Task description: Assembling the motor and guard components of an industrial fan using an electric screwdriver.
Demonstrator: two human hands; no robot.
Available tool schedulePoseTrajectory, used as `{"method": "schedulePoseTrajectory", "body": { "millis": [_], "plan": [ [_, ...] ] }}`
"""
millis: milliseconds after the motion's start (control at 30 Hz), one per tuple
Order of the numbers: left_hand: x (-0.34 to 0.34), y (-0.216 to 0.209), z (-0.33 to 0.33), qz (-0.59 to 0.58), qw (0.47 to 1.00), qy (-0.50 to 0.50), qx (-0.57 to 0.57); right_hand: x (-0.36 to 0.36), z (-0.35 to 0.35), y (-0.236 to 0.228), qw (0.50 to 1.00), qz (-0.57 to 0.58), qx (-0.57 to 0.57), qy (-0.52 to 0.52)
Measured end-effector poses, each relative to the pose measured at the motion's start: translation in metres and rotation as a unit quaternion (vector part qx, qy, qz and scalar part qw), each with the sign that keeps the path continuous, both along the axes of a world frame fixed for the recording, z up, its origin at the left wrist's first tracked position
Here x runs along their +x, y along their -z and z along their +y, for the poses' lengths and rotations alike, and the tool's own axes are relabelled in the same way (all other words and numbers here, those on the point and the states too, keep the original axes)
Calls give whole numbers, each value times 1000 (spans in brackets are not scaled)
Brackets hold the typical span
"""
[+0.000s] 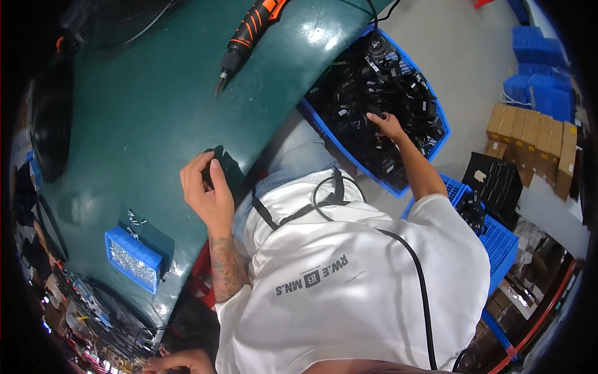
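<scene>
My left hand (210, 190) is over the right edge of the green table (156, 124), its fingers curled toward the thumb. A dark bit shows at the fingertips, but it merges with the hand's shadow and I cannot make out what it is. My right hand (390, 128) reaches into a blue crate (443, 118), index finger stretched out and thumb apart from it. Its fingertips are among a heap of black plastic parts (355, 93), some with round or ribbed shapes. No part is clearly gripped in them.
A black and orange electric screwdriver (246, 40) lies at the table's far side. A blue bin (134, 260) of small screws sits near left, with loose screws (136, 221) beside it. Another blue crate (498, 249), cardboard boxes (529, 140) and blue bins (539, 78) stand at right.
</scene>
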State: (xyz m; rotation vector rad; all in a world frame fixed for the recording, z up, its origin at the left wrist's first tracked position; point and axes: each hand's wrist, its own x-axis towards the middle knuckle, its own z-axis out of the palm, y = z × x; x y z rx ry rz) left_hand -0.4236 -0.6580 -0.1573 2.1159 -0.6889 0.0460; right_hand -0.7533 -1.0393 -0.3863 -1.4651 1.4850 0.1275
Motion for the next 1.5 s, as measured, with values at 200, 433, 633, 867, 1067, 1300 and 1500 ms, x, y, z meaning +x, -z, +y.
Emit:
{"method": "schedulePoseTrajectory", "body": {
  "millis": [200, 433, 633, 867, 1067, 1300, 1500],
  "plan": [
    [-9, -6, 17, 42, 999, 12, -27, 55, 28, -202, 960, -151, 8, -237],
    [-36, -24, 54, 313, 887, 222, -255, 163, 115, -312, 816, -450, 132, -337],
    [-52, -30, 106, 318, 878, 155, -323, 257, 223, -252, 700, -533, 466, -93],
    [54, -34, 159, 465, 807, -35, -361, 267, 345, -235, 782, -307, 541, -37],
    [138, -22, 159, 513, 830, 27, -217, 248, 351, -263, 766, -266, 527, -254],
    [107, -28, 154, 411, 885, -92, -198, 266, 278, -277, 786, -453, -30, -420],
    [35, -37, 160, 260, 948, -75, -169, 365, 268, -272, 688, -492, -122, -519]
  ]
}}
